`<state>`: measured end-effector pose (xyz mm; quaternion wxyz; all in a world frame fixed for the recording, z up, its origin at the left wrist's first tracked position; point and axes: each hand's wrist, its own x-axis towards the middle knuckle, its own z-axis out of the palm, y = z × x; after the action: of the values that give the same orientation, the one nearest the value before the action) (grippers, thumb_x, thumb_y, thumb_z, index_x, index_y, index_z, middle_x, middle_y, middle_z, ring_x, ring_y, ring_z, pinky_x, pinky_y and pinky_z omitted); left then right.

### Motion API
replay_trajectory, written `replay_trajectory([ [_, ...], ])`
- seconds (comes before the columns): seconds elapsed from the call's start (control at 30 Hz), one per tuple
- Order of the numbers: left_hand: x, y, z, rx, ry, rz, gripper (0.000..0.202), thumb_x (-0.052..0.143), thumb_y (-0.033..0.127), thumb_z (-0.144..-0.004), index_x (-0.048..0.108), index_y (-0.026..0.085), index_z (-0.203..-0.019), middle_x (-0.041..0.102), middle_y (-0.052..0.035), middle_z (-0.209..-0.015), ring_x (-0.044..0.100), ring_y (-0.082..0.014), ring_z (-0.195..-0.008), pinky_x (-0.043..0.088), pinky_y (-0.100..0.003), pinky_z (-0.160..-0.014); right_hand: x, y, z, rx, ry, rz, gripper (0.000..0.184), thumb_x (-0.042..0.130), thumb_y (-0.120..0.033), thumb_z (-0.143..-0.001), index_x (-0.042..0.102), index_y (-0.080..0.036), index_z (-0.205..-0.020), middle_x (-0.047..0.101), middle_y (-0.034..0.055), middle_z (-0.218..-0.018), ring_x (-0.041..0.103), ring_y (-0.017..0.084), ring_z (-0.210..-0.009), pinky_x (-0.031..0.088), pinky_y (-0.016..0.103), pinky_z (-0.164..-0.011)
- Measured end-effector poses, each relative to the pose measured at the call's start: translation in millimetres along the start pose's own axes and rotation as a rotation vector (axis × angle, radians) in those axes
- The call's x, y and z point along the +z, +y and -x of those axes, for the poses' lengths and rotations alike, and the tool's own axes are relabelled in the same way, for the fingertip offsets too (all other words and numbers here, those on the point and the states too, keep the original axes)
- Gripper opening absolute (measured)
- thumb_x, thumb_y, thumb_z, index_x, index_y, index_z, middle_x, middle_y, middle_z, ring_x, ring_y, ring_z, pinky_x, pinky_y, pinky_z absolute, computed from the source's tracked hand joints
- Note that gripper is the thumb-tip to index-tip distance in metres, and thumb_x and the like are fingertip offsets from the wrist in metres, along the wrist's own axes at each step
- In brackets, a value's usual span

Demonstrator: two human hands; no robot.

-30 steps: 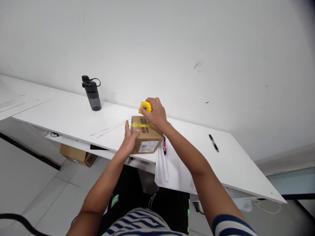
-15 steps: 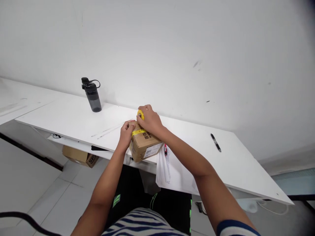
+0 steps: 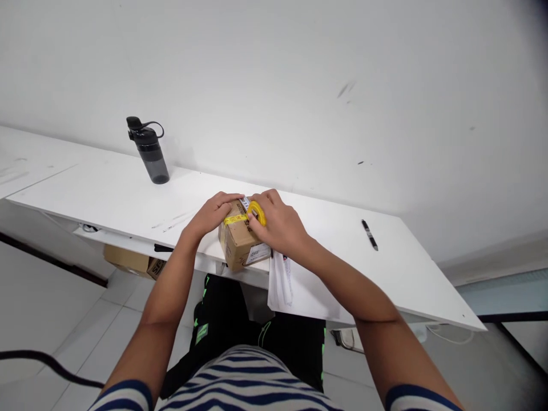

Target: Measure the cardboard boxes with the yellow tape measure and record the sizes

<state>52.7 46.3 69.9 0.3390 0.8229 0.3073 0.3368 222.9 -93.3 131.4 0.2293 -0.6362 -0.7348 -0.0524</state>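
Observation:
A small cardboard box (image 3: 243,244) sits at the near edge of the white table, with dark print on top and a white label on its side. A yellow printed band (image 3: 235,219) crosses its top. My right hand (image 3: 280,222) is closed around a round yellow tape measure (image 3: 257,213) with a grey centre, held against the box's top right. A short white strip with dark marks (image 3: 245,202) shows at the far edge. My left hand (image 3: 212,214) grips the box's far left side, its fingers reaching across to the white strip. The thumb is mostly hidden.
A dark water bottle (image 3: 151,154) stands at the back left of the white table (image 3: 334,251). A black pen (image 3: 369,234) lies to the right. Papers (image 3: 280,282) hang at the front edge beside the box. Another carton (image 3: 128,260) is below the table.
My right hand has brought the tape measure from the box's far edge nearer and to the right. My left hand's fingers have moved along the far edge. The view has shifted slightly.

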Motion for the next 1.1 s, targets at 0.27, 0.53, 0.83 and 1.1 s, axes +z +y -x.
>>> replay_trajectory([
  [0.27,-1.7,5.5,-4.8,-0.021,-0.005,-0.028,0.046,0.039,0.025,-0.087,0.070,0.026,-0.122,0.066,-0.0015,-0.132,0.060,-0.0236,-0.122,0.047,-0.041,-0.109,-15.1,-1.4,45.9,-0.107,0.109,0.061,0.034,0.046,-0.031,-0.095,0.059,-0.014,-0.121,0.062,0.0143,-0.114,0.056,0.014,-0.065,0.042,0.027,-0.046],
  [0.53,1.2,4.6,-2.1,-0.050,0.032,-0.010,0.046,0.039,0.028,-0.089,0.069,0.025,-0.124,0.065,-0.0031,-0.133,0.059,-0.0235,-0.122,0.048,-0.040,-0.108,-9.7,-4.7,64.9,-0.151,0.235,0.136,0.035,0.046,-0.029,-0.095,0.060,-0.011,-0.123,0.064,0.0154,-0.114,0.064,0.016,-0.076,0.046,0.024,-0.044],
  [0.83,2.4,10.5,-1.0,-0.053,0.035,0.005,0.047,0.039,0.027,-0.088,0.070,0.025,-0.124,0.065,-0.0023,-0.133,0.058,-0.0232,-0.122,0.045,-0.040,-0.110,-12.7,-4.9,68.5,-0.124,0.199,0.130,0.034,0.046,-0.031,-0.095,0.061,-0.012,-0.119,0.064,0.0137,-0.109,0.063,0.016,-0.073,0.046,0.024,-0.044],
  [1.1,4.8,2.3,-3.0,-0.028,0.044,0.014,0.047,0.040,0.027,-0.088,0.070,0.025,-0.124,0.066,-0.0027,-0.130,0.058,-0.0243,-0.121,0.046,-0.041,-0.108,-13.0,-7.0,69.9,-0.036,0.113,0.092,0.037,0.044,-0.035,-0.095,0.059,-0.016,-0.123,0.061,0.0147,-0.113,0.060,0.017,-0.070,0.049,0.029,-0.046],
])
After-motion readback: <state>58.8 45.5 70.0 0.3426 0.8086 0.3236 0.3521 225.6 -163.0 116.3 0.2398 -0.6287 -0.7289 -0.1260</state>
